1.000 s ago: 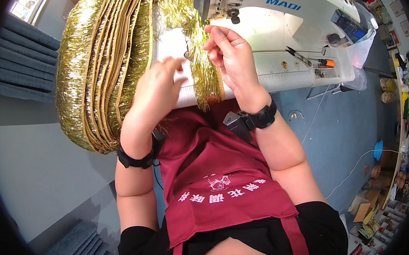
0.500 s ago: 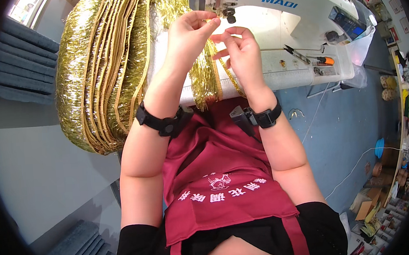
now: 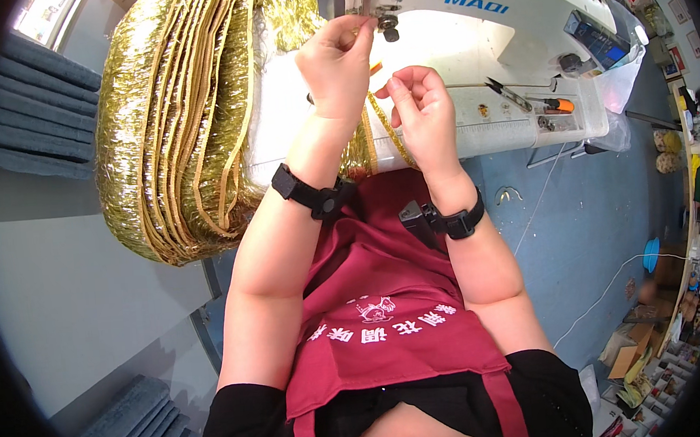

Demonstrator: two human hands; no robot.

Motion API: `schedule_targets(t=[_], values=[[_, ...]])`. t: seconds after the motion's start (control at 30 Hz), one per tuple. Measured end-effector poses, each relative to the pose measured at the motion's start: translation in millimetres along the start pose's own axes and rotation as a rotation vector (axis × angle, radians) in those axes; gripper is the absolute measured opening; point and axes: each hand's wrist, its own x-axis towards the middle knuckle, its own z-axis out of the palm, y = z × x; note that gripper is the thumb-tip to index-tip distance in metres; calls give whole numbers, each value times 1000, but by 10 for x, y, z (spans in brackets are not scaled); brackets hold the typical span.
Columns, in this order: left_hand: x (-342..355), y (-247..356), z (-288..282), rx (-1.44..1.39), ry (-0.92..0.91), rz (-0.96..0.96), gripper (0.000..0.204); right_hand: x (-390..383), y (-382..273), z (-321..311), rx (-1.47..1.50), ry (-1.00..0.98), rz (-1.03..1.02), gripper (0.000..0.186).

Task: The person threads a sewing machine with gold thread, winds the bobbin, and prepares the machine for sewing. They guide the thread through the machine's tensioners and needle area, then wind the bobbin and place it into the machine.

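A white sewing machine stands in front of me, with a long pile of gold tinsel fringe heaped at its left. My left hand is up by the needle area, thumb and fingertips pinched together; what lies between them is too small to tell. Lower and to the right, my right hand is closed, thumb against fingers, with its content hidden. Beside it a narrow gold band runs down over the front edge of the machine bed. My left wrist and forearm cover part of the fringe there.
Thread snips and an orange-handled tool lie on the right of the machine bed. A dark blue box rests against the machine's right end. Blue-grey folded fabric is at the far left.
My left forearm has swung to the right, now covering more of the hanging fringe, while its fingertips stay near the needle. My right hand has drawn slightly down and right, away from the left.
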Motion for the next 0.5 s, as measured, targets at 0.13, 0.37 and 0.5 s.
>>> schedule_targets(t=[0.13, 0.37, 0.5], values=[[-45, 39, -122, -94, -86, -93, 8, 3, -41, -88, 10, 31, -17, 12], [-44, 118, -377, -31, -164, -176, 11, 183, -172, -50, 105, -49, 112, 22], [-69, 136, -450, 50, -233, -181, 8, 246, -221, 52, 223, -60, 243, 23]])
